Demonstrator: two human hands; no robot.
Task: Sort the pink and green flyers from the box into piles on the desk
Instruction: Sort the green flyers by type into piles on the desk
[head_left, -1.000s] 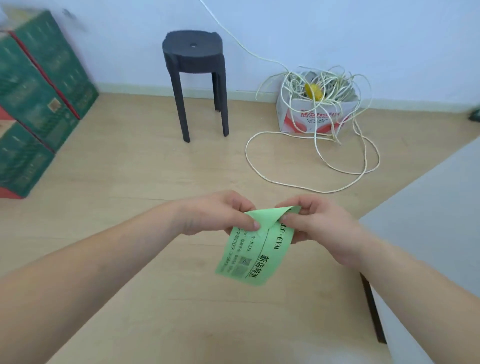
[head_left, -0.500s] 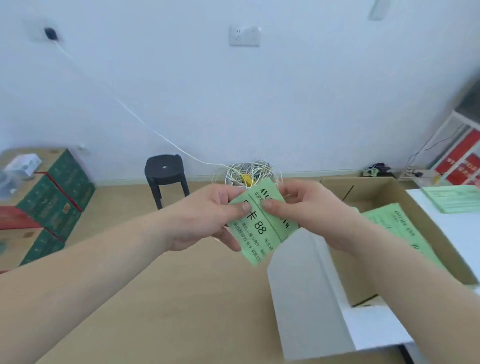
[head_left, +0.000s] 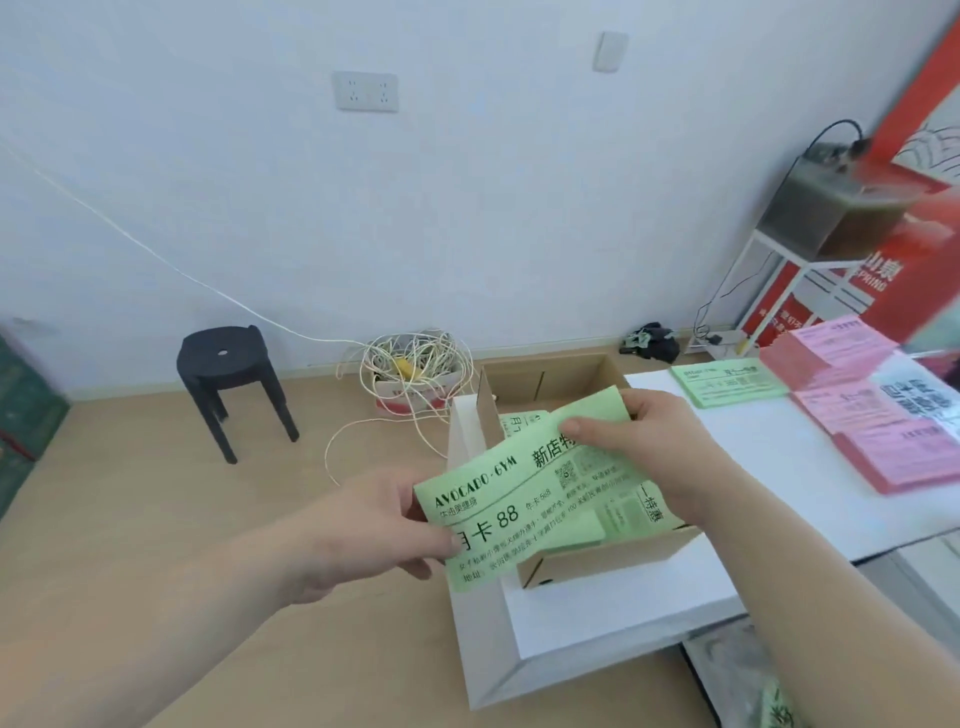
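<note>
Both hands hold one green flyer (head_left: 524, 512) flat over the open cardboard box (head_left: 597, 564). My left hand (head_left: 384, 535) pinches its lower left edge, thumb on top. My right hand (head_left: 654, 457) grips its upper right end. More green flyers (head_left: 522, 422) lie inside the box under it. On the white desk (head_left: 737, 457) to the right lies a green pile (head_left: 727, 382), with several pink piles (head_left: 841, 410) beyond it.
The box has white flaps (head_left: 597, 618) folded out toward me. On the wooden floor stand a black stool (head_left: 231, 374) and a small carton of tangled white cord (head_left: 410, 376). A white wire stand with a metal box (head_left: 821, 213) and red banners stand at the far right.
My view has swung right and up from the floor to the box and desk. The green flyer, first bent between my hands, is now spread flat over the box.
</note>
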